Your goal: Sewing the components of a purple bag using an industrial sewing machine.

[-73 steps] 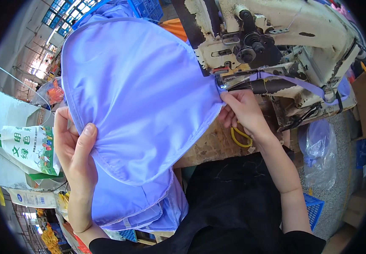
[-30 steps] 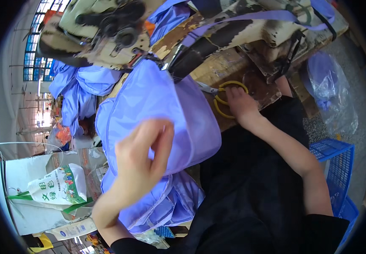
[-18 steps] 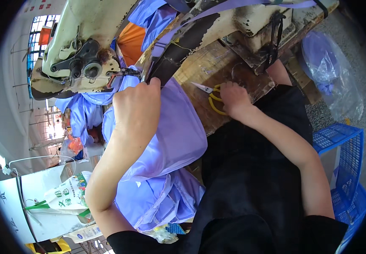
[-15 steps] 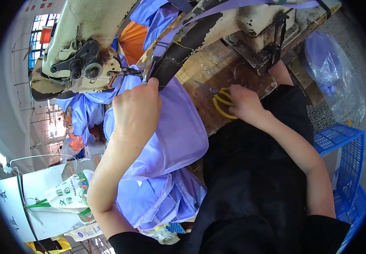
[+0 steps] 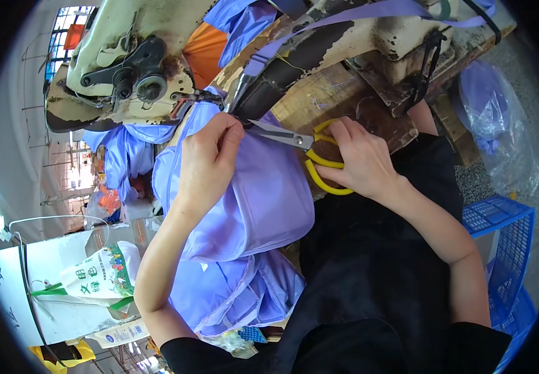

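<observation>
The left hand [image 5: 210,159] is closed, thumb and fingers drawn together over the purple cloth [image 5: 272,206] just below the sewing machine [image 5: 163,25]; what lies between the fingertips is hidden. The right hand [image 5: 366,159] grips the scissors [image 5: 297,139] by their yellow handles, the blades pointing at the left hand, tips just beside its fingers. The machine's dark lower arm [image 5: 288,68] stands close beyond the blades, blocking that side, with a purple strap [image 5: 369,11] running along it. A bare part of the wooden tabletop [image 5: 369,112] shows past the scissors. More purple cloth [image 5: 232,293] is heaped nearer the person. A white bag [image 5: 104,274] lies at the left; a clear plastic bag [image 5: 503,137] and blue crate [image 5: 512,237] are at the right.
</observation>
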The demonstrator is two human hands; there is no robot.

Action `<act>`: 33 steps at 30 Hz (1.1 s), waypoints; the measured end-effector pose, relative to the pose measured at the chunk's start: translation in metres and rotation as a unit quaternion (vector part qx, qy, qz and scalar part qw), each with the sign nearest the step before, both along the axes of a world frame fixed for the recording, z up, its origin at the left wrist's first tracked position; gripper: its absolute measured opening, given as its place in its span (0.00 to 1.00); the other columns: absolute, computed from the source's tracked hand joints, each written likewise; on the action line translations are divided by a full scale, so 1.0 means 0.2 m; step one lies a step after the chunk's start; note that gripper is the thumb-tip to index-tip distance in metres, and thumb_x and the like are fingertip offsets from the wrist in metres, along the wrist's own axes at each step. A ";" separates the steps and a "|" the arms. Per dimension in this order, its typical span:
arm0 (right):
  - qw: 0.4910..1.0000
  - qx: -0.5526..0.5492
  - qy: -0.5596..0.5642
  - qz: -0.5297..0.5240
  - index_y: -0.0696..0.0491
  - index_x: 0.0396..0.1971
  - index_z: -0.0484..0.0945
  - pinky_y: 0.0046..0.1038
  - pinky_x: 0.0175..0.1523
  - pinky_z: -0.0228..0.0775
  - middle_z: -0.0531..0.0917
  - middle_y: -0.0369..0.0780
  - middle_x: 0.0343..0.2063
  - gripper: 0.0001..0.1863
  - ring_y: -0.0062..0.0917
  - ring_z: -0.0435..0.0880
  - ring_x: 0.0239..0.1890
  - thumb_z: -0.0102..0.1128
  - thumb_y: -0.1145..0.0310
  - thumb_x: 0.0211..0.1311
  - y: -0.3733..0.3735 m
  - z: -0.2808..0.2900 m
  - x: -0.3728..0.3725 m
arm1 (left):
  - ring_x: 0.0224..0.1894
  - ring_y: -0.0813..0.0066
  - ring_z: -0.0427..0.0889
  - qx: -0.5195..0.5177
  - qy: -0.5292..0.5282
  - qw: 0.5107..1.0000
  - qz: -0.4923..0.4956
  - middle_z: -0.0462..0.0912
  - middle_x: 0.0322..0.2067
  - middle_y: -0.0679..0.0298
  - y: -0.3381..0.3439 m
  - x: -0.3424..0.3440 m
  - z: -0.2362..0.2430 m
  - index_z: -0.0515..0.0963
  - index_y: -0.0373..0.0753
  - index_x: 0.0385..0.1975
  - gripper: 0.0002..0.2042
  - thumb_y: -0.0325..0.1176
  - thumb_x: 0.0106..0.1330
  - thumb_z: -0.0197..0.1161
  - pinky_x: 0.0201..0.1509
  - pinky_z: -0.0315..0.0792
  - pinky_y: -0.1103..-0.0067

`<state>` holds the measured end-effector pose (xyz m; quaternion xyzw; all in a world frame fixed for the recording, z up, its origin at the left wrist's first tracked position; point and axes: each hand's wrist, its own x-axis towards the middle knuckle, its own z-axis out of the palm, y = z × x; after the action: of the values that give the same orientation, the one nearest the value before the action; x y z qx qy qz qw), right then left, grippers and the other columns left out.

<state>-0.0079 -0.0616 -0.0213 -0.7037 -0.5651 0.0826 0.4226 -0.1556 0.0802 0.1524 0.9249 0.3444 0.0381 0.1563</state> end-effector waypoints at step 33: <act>0.872 -0.058 0.451 0.182 0.58 0.26 0.79 0.12 0.28 0.57 0.76 0.31 0.20 0.10 0.10 0.67 0.22 0.58 0.68 0.64 0.44 0.46 -0.13 | 0.20 0.91 0.60 -0.028 -0.326 0.877 0.352 0.70 0.22 0.76 -0.06 -1.38 0.44 0.71 0.38 0.42 0.06 0.25 0.67 0.54 0.24 0.52 0.93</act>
<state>-0.0342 0.0263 0.0708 -0.4982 -0.4248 0.4994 0.5674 -0.4311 0.0673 0.2405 0.6731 0.5774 0.3805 0.2622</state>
